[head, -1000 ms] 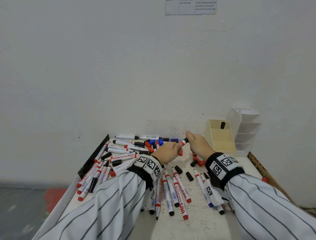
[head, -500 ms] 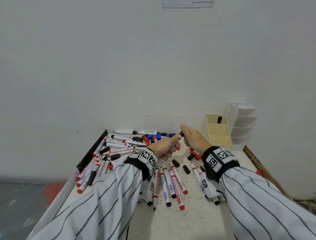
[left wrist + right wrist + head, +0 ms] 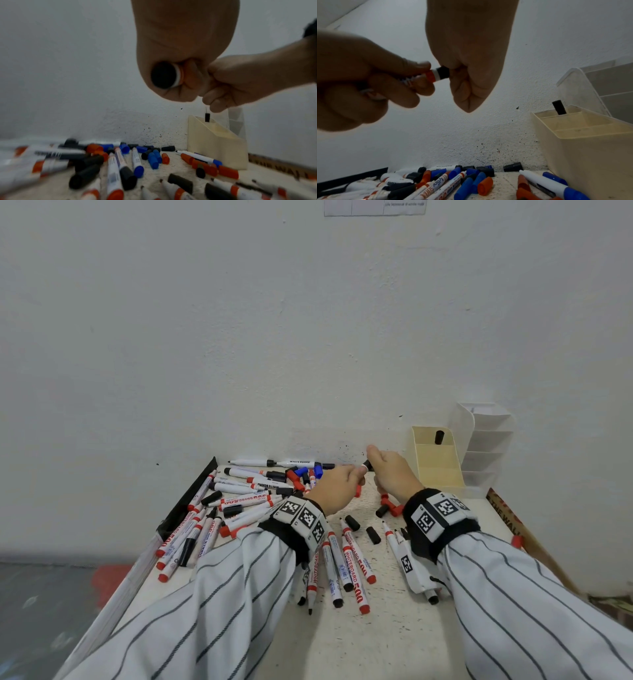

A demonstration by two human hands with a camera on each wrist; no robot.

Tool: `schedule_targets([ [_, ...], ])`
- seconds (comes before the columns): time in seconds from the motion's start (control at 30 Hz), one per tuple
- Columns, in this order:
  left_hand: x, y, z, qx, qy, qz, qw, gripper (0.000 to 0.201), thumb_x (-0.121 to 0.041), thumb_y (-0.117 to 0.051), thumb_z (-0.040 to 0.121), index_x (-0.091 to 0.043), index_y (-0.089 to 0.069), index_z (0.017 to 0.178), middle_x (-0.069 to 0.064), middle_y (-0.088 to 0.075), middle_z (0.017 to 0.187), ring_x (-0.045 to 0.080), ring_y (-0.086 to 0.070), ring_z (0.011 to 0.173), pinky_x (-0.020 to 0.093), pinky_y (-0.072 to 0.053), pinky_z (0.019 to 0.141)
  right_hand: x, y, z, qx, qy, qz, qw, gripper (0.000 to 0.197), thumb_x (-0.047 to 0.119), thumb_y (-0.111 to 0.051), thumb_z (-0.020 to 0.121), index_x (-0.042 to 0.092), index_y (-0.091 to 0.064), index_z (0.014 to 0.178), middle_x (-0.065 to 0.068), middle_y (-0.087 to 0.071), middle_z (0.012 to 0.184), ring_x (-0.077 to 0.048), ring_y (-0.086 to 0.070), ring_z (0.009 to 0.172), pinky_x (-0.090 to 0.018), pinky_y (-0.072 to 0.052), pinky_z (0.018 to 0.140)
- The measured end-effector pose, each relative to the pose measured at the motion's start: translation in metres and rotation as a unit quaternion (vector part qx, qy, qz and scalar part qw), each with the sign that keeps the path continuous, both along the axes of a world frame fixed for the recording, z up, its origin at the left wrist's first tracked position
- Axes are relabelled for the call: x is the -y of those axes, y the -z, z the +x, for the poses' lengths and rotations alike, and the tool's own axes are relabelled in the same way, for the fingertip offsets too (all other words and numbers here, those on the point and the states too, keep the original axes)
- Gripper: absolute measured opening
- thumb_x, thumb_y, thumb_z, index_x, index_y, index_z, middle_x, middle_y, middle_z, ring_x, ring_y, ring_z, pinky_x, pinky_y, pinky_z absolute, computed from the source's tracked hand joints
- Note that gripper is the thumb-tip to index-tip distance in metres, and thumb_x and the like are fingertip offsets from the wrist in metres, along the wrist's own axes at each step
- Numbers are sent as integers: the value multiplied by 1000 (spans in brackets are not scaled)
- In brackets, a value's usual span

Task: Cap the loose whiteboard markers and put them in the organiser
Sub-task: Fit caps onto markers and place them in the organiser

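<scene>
**Marker gets its black cap**

Marker (image 3: 419,78) is raised over the bench (image 3: 383,645), left hand (image 3: 334,487) gripping its barrel; right hand (image 3: 394,470) pinches the cap (image 3: 442,73), now pushed home since a second ago; organiser (image 3: 435,463) comes next, I judge.

Bright, even head view with wide-angle edge bending; dim, grainy, motion-blurred wrist views.

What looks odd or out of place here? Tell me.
The marker held in the left hand has red trim, yet the right hand is fitting a black cap on it. Black specks dot the wall above the table.
</scene>
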State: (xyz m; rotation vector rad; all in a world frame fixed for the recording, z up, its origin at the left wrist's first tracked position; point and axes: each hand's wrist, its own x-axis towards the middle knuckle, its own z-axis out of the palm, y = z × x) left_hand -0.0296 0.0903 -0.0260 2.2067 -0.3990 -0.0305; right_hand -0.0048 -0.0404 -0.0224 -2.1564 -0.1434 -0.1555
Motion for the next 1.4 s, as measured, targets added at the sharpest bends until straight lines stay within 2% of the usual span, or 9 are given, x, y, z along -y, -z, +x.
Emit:
schedule_targets([
  [0.17, -1, -1, -1, -157, 21, -90, 983, 38, -40, -27, 101, -16, -45, 76, -2, -38, 61, 7, -24, 36, 17, -21, 38, 6, 3, -1, 2, -33, -14, 999, 43, 36, -29, 101, 9, -39, 68, -4, -34, 55, -16, -32, 47, -28, -31, 51],
  [0.3, 2, -2, 1, -153, 22, -110, 982, 37, -41, -32, 100, -16, -55, 85, -2, -47, 66, 8, -39, 42, 21, -33, 43, 12, -1, 0, 25, -32, -75, 996, 44, 37, -31, 101, 9, -43, 69, -2, -38, 60, -14, -35, 55, -30, -31, 60],
  [0.43, 7, 10, 12, -115, -8, 77, 990, 50, -45, -39, 97, -5, -55, 121, 11, -61, 113, 24, -58, 102, 32, -44, 87, 23, -8, 6, 33, -6, -125, 992, 41, 34, -39, 98, 13, -39, 63, -2, -39, 60, -14, -35, 55, -28, -29, 55],
  [0.7, 12, 47, 11, -146, -75, 315, 935, 43, -36, -50, 94, -2, -55, 120, 11, -60, 113, 19, -56, 99, 27, -45, 86, 62, -24, 22, 114, 102, 20, 988, 19, 19, -45, 97, 3, -56, 99, -11, -61, 89, -15, -58, 67, -10, -47, 50],
  [0.87, 16, 53, 15, -123, -70, 382, 913, 46, -43, -49, 93, -6, -55, 120, 9, -59, 122, 23, -56, 113, 33, -47, 96, 89, -30, 37, 211, 183, 17, 960, 23, 12, -45, 96, -1, -58, 109, -11, -60, 95, -24, -60, 87, -37, -53, 81],
  [1.03, 17, 49, 28, -173, -87, 338, 921, 45, -37, -51, 93, -5, -51, 125, 9, -57, 113, 19, -55, 105, 25, -46, 88, 107, -31, 52, 255, 222, 8, 941, 28, 10, -42, 97, -2, -54, 119, -19, -60, 110, -29, -57, 102, -37, -47, 92],
  [1.2, 10, 48, 49, -212, -148, 212, 942, 29, -38, -47, 93, -10, -48, 91, 0, -44, 69, 14, -50, 75, 21, -38, 62, 119, -29, 68, 221, 225, -12, 949, 30, 8, -39, 98, -2, -52, 122, -22, -56, 116, -30, -55, 105, -35, -44, 95],
  [1.33, 5, 43, 60, -197, -156, 131, 959, 39, -40, -43, 94, -4, -55, 102, 6, -59, 90, 19, -59, 90, 26, -48, 80, 125, -25, 77, 176, 242, -49, 953, 31, 3, -35, 98, -5, -51, 123, -25, -51, 117, -35, -52, 106, -17, -39, 69],
  [1.4, 3, 39, 61, -181, -169, 96, 964, 33, -38, -44, 94, -9, -53, 81, 4, -56, 80, 18, -57, 81, 27, -46, 75, 126, -23, 79, 163, 256, -72, 950, 32, 4, -35, 98, -6, -50, 124, -26, -48, 121, -36, -50, 108, -18, -37, 64],
])
